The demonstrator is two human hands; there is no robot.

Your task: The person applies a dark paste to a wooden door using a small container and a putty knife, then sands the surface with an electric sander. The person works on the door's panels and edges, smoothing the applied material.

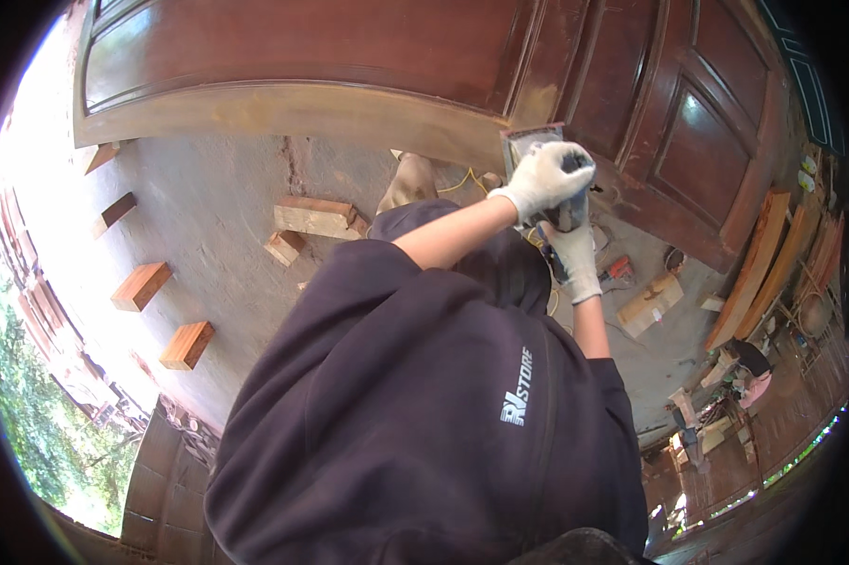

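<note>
A large reddish-brown panelled door [349, 47] lies in front of me, with a paler, sanded-looking strip [274, 111] along its near edge. At that edge sits a hand-held power sander [568, 217], its grey front end on the wood. My left hand [542, 179], in a white work glove, is closed over the top of the sander. Lower down, my right hand [577, 262], gloved too, wraps around its rear handle. The gloves hide much of the tool.
Wooden blocks [187, 346] stand on the concrete floor [227, 226] to the left, and stacked offcuts [316, 217] nearer the middle. A red power tool [617, 273] and a wood piece [650, 306] lie at right. Long planks [763, 268] lie beyond. A yellow cord [462, 179] runs below the door edge.
</note>
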